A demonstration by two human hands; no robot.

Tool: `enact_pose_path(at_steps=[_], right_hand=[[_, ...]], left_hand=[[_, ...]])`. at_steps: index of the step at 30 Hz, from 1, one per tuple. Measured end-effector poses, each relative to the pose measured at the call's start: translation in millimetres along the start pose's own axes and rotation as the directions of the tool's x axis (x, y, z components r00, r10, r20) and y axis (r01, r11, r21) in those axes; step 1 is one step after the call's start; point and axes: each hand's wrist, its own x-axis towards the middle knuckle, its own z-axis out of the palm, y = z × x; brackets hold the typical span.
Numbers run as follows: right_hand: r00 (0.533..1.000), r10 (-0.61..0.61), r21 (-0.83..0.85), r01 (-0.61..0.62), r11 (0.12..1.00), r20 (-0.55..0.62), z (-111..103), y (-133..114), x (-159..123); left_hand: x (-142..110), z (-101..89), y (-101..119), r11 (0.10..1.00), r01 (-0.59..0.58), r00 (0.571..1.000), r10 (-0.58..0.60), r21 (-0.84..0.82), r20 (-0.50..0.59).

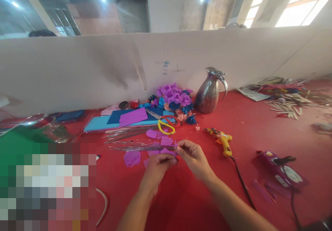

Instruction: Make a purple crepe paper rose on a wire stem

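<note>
Purple paper [175, 144] in both hands [158, 165], red tabletop [214, 153] between them and glue gun [227, 145].

Red tabletop [249, 127] carries metal jug [208, 94], yellow glue gun [227, 146], purple power strip [276, 170]. Purple petals [132, 158] lie left of glue gun; pale sticks [290, 108] heaped far right.

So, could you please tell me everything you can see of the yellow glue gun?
The yellow glue gun, plastic-looking, lies on the red tabletop, to the right of the right hand and apart from it. Its dark nozzle points left, its handle toward the camera, trailing a black cord. Whether it is hot cannot be told.
</note>
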Motion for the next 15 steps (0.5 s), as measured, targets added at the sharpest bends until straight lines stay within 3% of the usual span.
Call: enact_pose_path(at_steps=[8, 15], right_hand=[[0.99, 0.064, 0.187, -0.039, 0.982, -0.127, -1.1, 0.3, 3.0], [0.994, 0.095, 0.091, -0.1, 0.991, 0.058, 1.3, -2.0, 1.8]], left_hand=[[-0.1, 0.1, -0.2, 0.999, -0.007, 1.0, 0.007, -0.046, 0.019], [-0.5, -0.5, 1.7, 0.998, -0.001, 1.0, 0.002, -0.061, 0.021]])
